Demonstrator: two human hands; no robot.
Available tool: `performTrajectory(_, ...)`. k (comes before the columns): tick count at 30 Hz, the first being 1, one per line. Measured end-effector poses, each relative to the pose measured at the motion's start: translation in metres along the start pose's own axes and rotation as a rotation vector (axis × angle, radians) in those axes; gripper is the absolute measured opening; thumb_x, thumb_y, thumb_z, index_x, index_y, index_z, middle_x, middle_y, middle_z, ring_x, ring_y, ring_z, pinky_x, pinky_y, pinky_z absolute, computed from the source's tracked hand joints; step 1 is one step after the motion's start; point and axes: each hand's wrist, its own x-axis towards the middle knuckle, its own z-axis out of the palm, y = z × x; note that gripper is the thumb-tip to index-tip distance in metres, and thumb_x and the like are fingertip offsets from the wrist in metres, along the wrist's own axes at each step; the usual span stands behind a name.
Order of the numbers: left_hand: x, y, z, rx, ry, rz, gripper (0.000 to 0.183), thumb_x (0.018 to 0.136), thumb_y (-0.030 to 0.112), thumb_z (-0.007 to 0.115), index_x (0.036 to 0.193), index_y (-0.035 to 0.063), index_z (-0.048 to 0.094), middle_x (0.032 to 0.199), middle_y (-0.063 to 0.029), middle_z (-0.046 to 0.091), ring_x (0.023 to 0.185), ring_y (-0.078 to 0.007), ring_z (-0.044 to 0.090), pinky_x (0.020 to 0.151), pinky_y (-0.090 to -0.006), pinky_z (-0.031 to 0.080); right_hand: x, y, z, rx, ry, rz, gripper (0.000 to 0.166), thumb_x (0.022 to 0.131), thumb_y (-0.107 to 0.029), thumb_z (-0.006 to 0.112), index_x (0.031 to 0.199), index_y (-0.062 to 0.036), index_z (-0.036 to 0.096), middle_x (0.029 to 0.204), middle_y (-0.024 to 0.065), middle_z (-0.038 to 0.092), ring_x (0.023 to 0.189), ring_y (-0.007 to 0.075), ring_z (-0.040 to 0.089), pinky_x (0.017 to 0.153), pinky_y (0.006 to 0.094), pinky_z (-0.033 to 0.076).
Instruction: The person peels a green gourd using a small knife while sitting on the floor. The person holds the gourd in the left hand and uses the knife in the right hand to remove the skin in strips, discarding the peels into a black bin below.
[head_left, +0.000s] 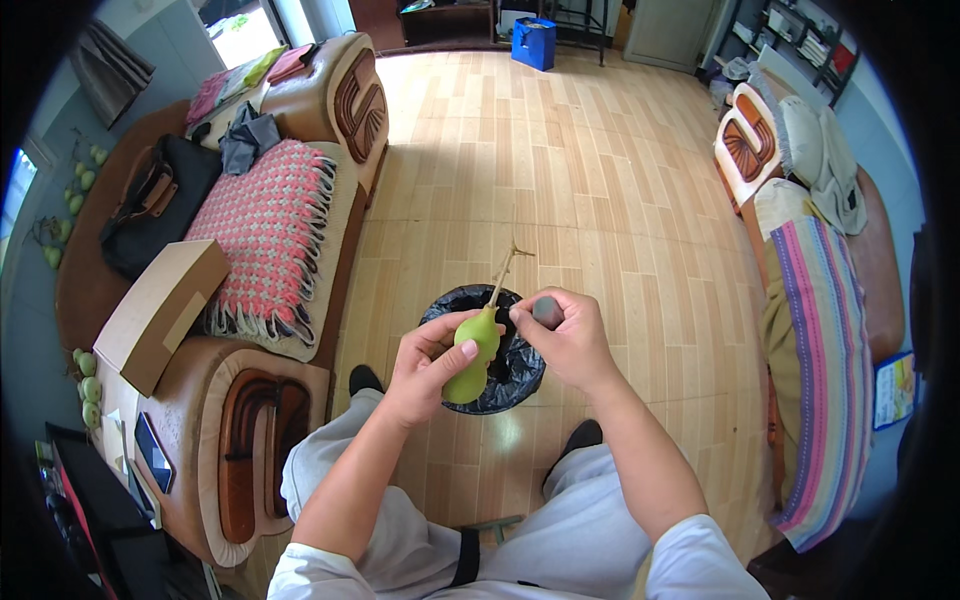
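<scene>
My left hand (431, 367) is closed around a green bottle gourd (478, 339), its thumb lying across the gourd's middle. A dry, branched stem (502, 276) rises from the gourd's narrow top. Just right of the gourd, my right hand (566, 330) grips a small tool by its dark, rounded handle (547, 312); the tool's working end is hidden by the fingers. Beneath both hands stands a round bin lined with a black plastic bag (517, 379); its contents cannot be made out.
A leather sofa (206, 390) on the left bears a cardboard box (161, 315), a black bag (161, 202) and a pink crocheted cover (259, 225). Another sofa with a striped cloth (821, 375) stands at the right. A blue bag (533, 45) sits on the floor far ahead.
</scene>
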Motion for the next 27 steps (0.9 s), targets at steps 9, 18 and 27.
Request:
performTrajectory(9, 0.005, 0.003, 0.003, -0.178, 0.11, -0.059, 0.047, 0.104, 0.028, 0.06, 0.141, 0.0002, 0.057, 0.134, -0.0215, 0.068, 0.101, -0.0215, 0.068, 0.092, -0.0384, 0.058, -0.003, 0.003, 0.007, -0.412, -0.001, -0.198, 0.025, 0.09, -0.016, 0.084, 0.105, 0.0021, 0.074, 0.085, 0.0161, 0.074, 0.073, 0.0248, 0.072, 0.07, 0.0357, 0.057)
performTrajectory(18, 0.004, -0.009, -0.002, -0.105, 0.118, -0.075, 0.036, 0.104, 0.026, 0.062, 0.127, -0.0005, 0.061, 0.112, -0.0153, 0.072, 0.092, -0.0217, 0.071, 0.083, -0.0364, 0.06, -0.008, -0.012, 0.01, 0.129, -0.137, -0.051, 0.024, 0.098, -0.015, 0.079, 0.115, 0.0011, 0.071, 0.083, -0.0069, 0.061, 0.065, -0.0005, 0.044, 0.058, 0.0187, 0.036)
performTrajectory(27, 0.006, -0.014, 0.003, -0.082, 0.123, -0.044, 0.03, 0.11, 0.025, 0.057, 0.127, 0.001, 0.062, 0.113, -0.0119, 0.071, 0.1, -0.0208, 0.073, 0.088, -0.0369, 0.062, -0.006, -0.003, 0.005, 0.249, -0.237, 0.047, 0.033, 0.111, -0.031, 0.056, 0.121, 0.0006, 0.061, 0.09, 0.0017, 0.063, 0.078, 0.0064, 0.056, 0.069, 0.024, 0.049)
